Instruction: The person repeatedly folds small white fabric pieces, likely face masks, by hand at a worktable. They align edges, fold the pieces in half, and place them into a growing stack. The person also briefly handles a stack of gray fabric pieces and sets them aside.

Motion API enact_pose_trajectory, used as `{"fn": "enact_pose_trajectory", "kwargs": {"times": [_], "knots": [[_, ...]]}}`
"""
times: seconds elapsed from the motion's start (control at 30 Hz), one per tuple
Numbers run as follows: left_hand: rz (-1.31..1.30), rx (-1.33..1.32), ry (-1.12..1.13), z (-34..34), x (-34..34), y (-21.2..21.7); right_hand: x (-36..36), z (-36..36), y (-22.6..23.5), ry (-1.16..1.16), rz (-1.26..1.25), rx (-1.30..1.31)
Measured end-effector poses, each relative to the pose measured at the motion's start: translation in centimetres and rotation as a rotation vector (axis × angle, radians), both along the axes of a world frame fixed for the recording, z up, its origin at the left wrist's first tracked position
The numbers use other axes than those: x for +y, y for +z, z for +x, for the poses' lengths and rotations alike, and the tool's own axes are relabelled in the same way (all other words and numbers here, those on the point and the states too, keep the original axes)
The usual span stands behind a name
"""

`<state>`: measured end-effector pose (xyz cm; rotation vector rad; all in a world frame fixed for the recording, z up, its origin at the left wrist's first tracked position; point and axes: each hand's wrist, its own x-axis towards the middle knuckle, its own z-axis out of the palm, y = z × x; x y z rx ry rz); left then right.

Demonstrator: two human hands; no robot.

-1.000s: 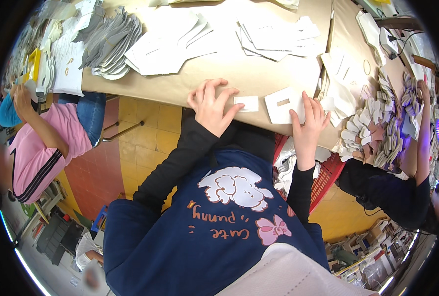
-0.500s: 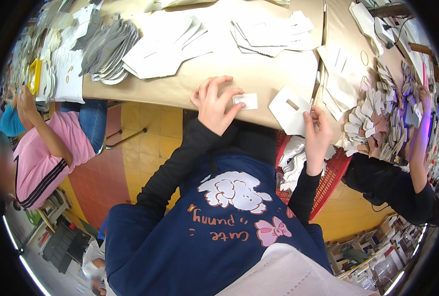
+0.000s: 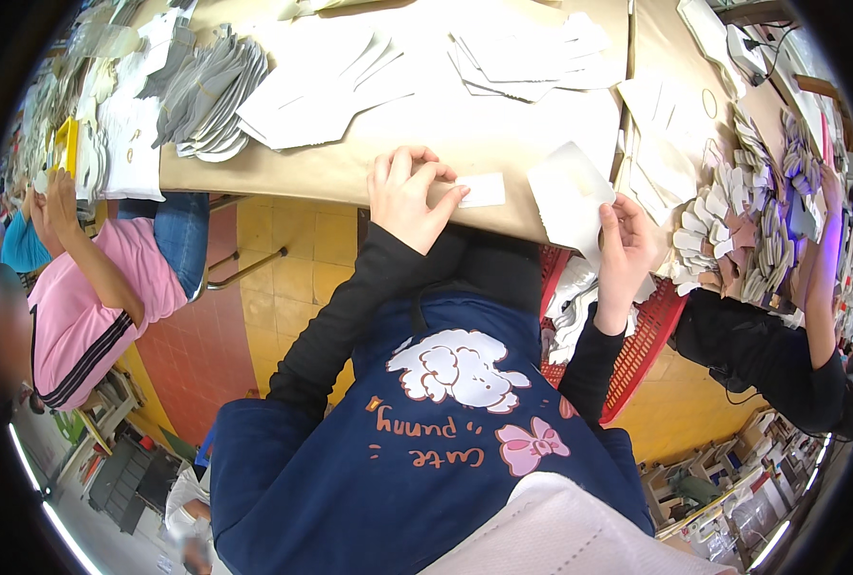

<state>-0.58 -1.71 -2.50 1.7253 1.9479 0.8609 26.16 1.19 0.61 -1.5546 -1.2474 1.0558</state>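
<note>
My left hand (image 3: 409, 199) is at the table's near edge. Its thumb and index finger close on the left end of a small white rectangular piece (image 3: 486, 190). To its right, my right hand (image 3: 627, 236) grips the lower right edge of a larger flat white cut piece (image 3: 572, 195) between thumb and fingers. That piece is tilted up over the table's edge, and its slot does not show clearly now. The two pieces are apart.
On the brown-covered table (image 3: 283, 172) lie stacks of white cut pieces (image 3: 326, 96) and grey pieces (image 3: 211, 96). A red basket (image 3: 648, 331) holding white pieces stands below at right. One person in pink (image 3: 125, 264) works at left, another in black (image 3: 762, 355) at right.
The larger white piece has tilted up, and its rectangular slot no longer shows clearly. My left thumb and finger have moved to the small piece's left end; its face now looks plain.
</note>
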Motion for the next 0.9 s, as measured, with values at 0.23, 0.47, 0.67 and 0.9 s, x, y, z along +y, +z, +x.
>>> {"fn": "enact_pose_trajectory", "kwargs": {"times": [0.23, 0.47, 0.67, 0.9], "knots": [[-0.006, -0.013, -0.018, 0.5, 0.4, -0.9, -1.0, -0.5, 0.0, -0.071, -0.06, 0.112], [0.019, 0.088, -0.088, 0.9, 1.2, -1.3, -0.7, -0.8, 0.4, -0.024, -0.092, 0.132], [0.053, 0.217, -0.027, 1.1, 0.5, -0.1, -0.3, -1.2, 0.6, 0.014, -0.051, 0.099], [-0.049, 0.12, -0.026, 2.1, -0.6, -0.4, -0.9, -0.9, 0.6, -0.001, -0.097, 0.1]]}}
